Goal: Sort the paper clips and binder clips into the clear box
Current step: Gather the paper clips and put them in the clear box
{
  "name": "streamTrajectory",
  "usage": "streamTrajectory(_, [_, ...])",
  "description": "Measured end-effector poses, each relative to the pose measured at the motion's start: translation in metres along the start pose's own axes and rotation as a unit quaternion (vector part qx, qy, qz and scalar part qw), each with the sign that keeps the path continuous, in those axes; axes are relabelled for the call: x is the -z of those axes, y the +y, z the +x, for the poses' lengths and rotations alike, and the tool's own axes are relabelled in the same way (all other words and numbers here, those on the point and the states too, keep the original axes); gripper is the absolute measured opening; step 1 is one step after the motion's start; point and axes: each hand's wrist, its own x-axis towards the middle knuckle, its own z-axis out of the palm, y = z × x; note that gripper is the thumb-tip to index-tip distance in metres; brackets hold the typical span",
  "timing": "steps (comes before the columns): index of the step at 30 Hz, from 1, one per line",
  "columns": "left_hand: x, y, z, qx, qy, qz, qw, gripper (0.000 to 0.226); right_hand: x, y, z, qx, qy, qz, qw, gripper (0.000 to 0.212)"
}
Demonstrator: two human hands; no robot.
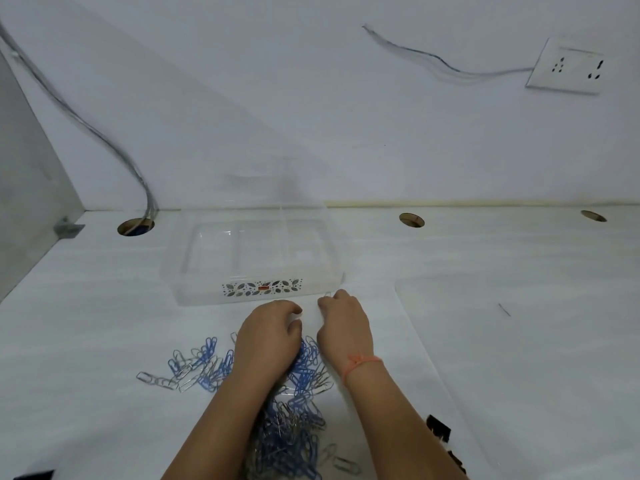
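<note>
A white wall (311, 98) with a socket (568, 65) and loose cables (114, 147) rises behind the white desk (519, 265).

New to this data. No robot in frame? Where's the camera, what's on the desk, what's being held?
No robot here: a person works with bare hands. The single picture comes from a wide-angle camera worn on the head, looking forward and down. On the white table lies a pile of blue and silver paper clips, with black binder clips at the lower right. Beyond the hands stands the clear box, seemingly empty. The right hand pinches what looks like a silver clip near the box's front wall. The left hand has curled fingers; whether they hold anything cannot be told.
</note>
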Motion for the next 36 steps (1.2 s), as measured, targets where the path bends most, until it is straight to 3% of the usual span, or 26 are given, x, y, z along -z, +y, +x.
streamTrajectory(11, [0.004,-0.003,-0.018,0.007,0.009,-0.053,0.999,0.030,0.009,-0.005,-0.038,0.033,-0.052,0.057,0.996,0.040])
streamTrajectory(16, [0.032,-0.023,-0.056,0.024,0.085,-0.075,0.993,0.023,0.008,0.006,-0.042,-0.029,0.029,0.127,0.991,0.036])
streamTrajectory(20, [0.049,-0.061,-0.082,0.113,0.169,-0.013,0.979,0.022,-0.012,-0.007,-0.043,0.007,0.031,0.130,0.991,0.035])
streamTrajectory(24, [0.053,-0.088,-0.093,0.205,0.175,0.009,0.963,0.044,-0.023,-0.030,-0.057,0.080,-0.044,0.193,0.977,0.035])
streamTrajectory(29, [0.047,-0.081,-0.079,0.094,0.120,-0.002,0.988,0.039,-0.020,-0.031,-0.046,0.031,0.006,0.217,0.976,0.035])
streamTrajectory(33, [0.042,-0.082,-0.076,0.013,0.065,-0.031,0.997,0.034,-0.020,-0.046,-0.053,0.098,-0.085,0.175,0.976,0.035])
streamTrajectory(36, [0.045,-0.083,-0.081,0.020,0.084,-0.126,0.988,0.029,-0.013,-0.061,-0.049,0.075,-0.106,0.224,0.966,0.034])
